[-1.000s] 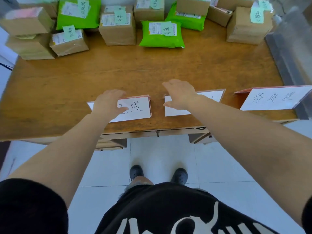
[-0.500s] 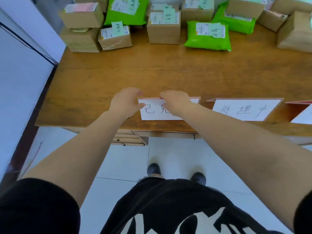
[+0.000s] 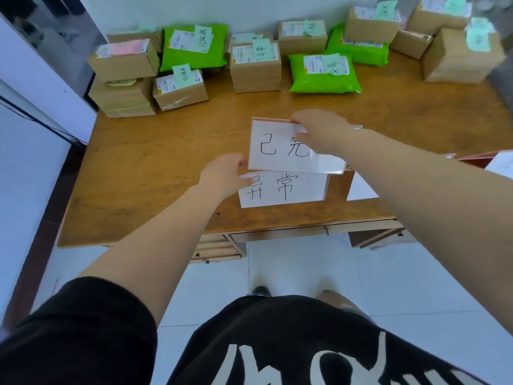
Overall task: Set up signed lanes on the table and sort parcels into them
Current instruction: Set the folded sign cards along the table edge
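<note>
Head view: both hands lift one sign above another.
Right hand (image 3: 322, 132) pinches the upper sign (image 3: 277, 151)'s far edge; left hand (image 3: 224, 173) pinches its near-left corner, over the lower sign (image 3: 283, 190).

Bare table (image 3: 172, 151) mid-strip between far parcels (image 3: 255, 65) and near signs (image 3: 283, 190).

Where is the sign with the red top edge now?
In the head view the red-edged sign is centre frame, held by both hands just beyond the second white sign, near the table's front edge.
</note>
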### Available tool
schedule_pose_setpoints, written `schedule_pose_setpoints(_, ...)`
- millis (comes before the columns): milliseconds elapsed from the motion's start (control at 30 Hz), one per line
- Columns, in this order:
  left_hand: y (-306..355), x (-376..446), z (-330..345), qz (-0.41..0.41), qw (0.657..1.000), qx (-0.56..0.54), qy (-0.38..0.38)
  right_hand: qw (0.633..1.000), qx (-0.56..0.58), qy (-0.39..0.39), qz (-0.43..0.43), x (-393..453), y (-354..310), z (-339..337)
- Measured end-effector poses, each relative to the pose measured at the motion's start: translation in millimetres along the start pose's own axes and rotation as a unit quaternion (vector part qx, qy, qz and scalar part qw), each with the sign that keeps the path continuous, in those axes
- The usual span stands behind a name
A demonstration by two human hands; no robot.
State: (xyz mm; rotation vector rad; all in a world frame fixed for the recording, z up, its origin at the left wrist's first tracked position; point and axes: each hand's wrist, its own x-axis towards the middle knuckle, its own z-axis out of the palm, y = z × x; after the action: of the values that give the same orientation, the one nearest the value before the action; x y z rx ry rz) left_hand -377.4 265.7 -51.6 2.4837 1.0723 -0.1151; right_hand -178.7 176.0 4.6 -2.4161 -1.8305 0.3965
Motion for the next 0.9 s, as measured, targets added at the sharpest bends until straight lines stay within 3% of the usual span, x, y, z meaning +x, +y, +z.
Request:
schedule_pose_setpoints(400, 8, 0, 6, -0.032, 0.994, 0.091, -0.055, 0.999, 0.02, 0.003, -0.034, 24, 14, -22)
schedule_pose_setpoints(733, -111, -49, -28, -0.175, 0.977, 0.118, -0.032, 0.997, -0.005, -0.037, -0.074, 68, -47, 14)
schedule_pose_setpoints(900, -168, -62, -45, -0.193, 0.972, 0.13, -0.011, 0.995, -0.033, -0.056, -0.079, 84, -101, 35)
